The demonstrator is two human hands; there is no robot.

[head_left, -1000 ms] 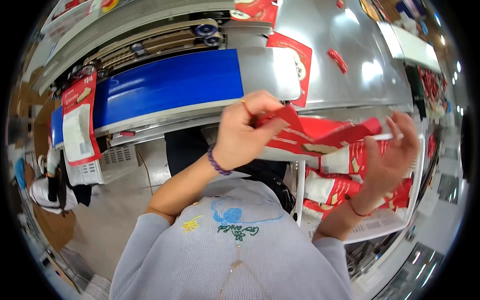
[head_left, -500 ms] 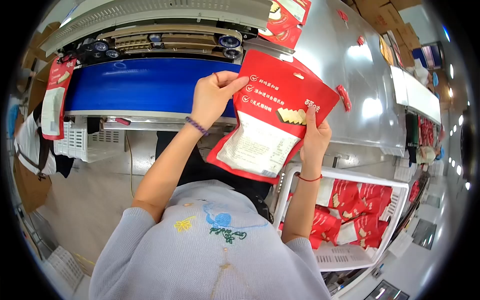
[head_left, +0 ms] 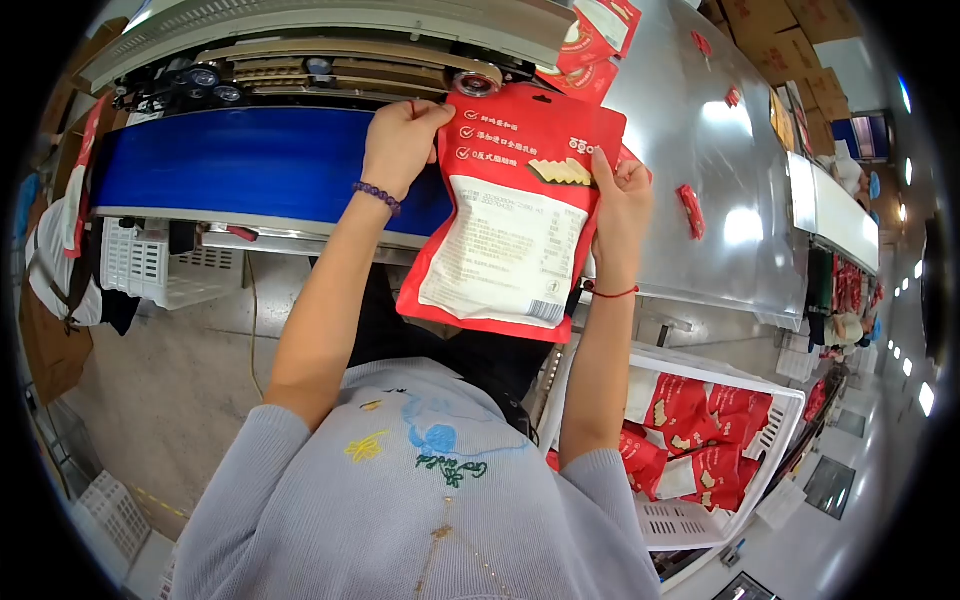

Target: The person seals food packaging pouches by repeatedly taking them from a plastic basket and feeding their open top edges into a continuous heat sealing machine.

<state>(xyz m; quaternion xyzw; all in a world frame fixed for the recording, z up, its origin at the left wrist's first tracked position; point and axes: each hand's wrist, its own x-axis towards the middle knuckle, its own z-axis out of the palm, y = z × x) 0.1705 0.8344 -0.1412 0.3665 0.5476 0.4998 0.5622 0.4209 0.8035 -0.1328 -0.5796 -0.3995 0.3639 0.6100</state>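
Note:
A red and white snack pouch (head_left: 510,240), printed with white lettering and a picture of pale slices, is held up in front of me. My left hand (head_left: 400,145) pinches its upper left edge, close to the sealing machine's rollers (head_left: 474,82). On the opposite side, my right hand (head_left: 622,205) grips the upper right edge, thumb on the front face. Part of a second red edge shows behind the pouch near my right fingers; what it belongs to is hidden. Below my left hand lies the blue conveyor belt (head_left: 240,165).
A white crate (head_left: 780,400) with several red pouches (head_left: 690,430) stands at lower right. More red packs (head_left: 590,50) lie on the metal table (head_left: 660,100), with small red sachets (head_left: 690,211). Another pouch (head_left: 80,190) hangs at the belt's left end.
Both hands have shifted up and left with the pouch, which is now more level and closer to the rollers. The pouch at the belt's far left has moved further left.

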